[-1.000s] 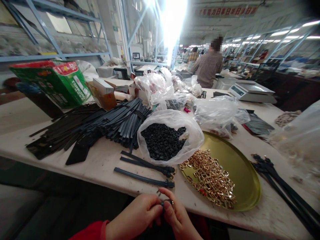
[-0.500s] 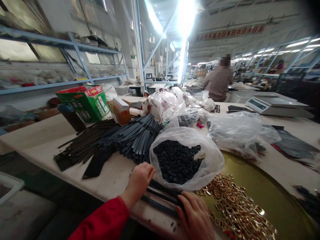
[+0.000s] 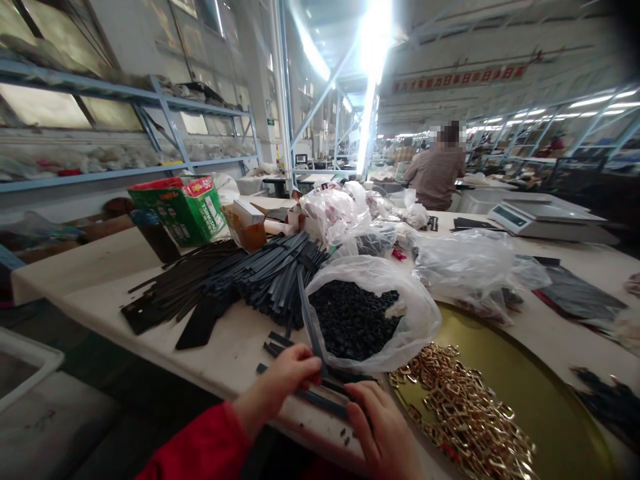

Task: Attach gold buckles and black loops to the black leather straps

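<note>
Between my left hand's (image 3: 290,373) thumb and fingers is a long black strap (image 3: 311,323), its far end sticking up beside the plastic bag. My right hand (image 3: 383,427) is curled over the near ends of several flat black straps (image 3: 323,402) lying on the table; what its fingers pinch is hidden. Just beyond both hands stands an open clear plastic bag (image 3: 433,320) full of small black loops (image 3: 355,320). To the right, a round gold-coloured tray (image 3: 545,393) holds a heap of gold metal buckles (image 3: 465,413).
A bundle of black straps (image 3: 280,277) lies at the left on the table (image 3: 90,273), near a green and red carton (image 3: 185,213). Filled plastic bags (image 3: 340,213) stand behind. A scale (image 3: 550,217) sits at the back right. A person (image 3: 437,173) is farther off.
My left hand has moved right and slightly down, and a strap now rises from it beside the bag. My right hand stays by the strap ends. The view has shifted slightly.
</note>
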### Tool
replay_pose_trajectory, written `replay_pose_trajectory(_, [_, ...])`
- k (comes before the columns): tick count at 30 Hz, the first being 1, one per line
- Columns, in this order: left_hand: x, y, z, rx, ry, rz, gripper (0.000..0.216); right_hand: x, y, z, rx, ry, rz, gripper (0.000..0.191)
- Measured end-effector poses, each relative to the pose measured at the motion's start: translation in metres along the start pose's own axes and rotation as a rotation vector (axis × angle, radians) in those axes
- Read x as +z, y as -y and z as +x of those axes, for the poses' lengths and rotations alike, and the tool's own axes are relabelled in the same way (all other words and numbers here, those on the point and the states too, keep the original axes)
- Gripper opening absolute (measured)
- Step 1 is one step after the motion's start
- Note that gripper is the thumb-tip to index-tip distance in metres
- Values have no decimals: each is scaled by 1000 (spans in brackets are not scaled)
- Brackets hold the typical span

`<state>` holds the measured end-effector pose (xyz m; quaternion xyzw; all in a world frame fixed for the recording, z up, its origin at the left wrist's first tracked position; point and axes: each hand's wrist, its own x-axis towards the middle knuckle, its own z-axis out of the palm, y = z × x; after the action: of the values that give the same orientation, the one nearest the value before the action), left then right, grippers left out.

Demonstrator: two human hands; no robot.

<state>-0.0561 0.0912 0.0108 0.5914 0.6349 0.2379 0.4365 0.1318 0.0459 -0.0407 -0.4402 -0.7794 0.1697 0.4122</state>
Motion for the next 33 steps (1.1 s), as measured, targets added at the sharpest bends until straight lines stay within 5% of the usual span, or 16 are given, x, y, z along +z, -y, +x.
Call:
replay_pose_trajectory(3, [36, 3, -40, 154, 77, -91, 12, 2, 13, 0, 261, 225, 295, 27])
replay_pose_trajectory(6, [44, 4, -64, 394, -64, 216, 16, -3, 14, -9, 375, 282, 342, 32])
replay_pose_trajectory(9, [32, 0, -74, 696, -218, 564, 16, -16, 17, -15, 266, 344, 248, 28])
replay_pose_trajectory(12, [21, -8, -74, 801, -91, 777, 16, -28, 22, -5, 136, 381, 179, 30])
replay_pose_trajectory(17, [17, -11, -67, 488, 63, 725, 18, -38, 2, 46, 52, 277, -121, 28])
replay_pose_trajectory(20, [19, -9, -60, 210, 164, 267, 24, -34, -29, 79, 148, 221, -593, 17])
replay_pose_trajectory(24, [23, -7, -46, -203, 336, -414, 24, -20, -62, 97, 205, 241, -725, 10])
replay_pose_trajectory(27, [25, -5, -39, -303, 364, -670, 24, -16, -71, 96, 192, 257, -738, 6])
replay_pose_trajectory(33, [27, -10, -39, -355, 388, -776, 30, -32, -70, 92, 156, 252, -642, 9])
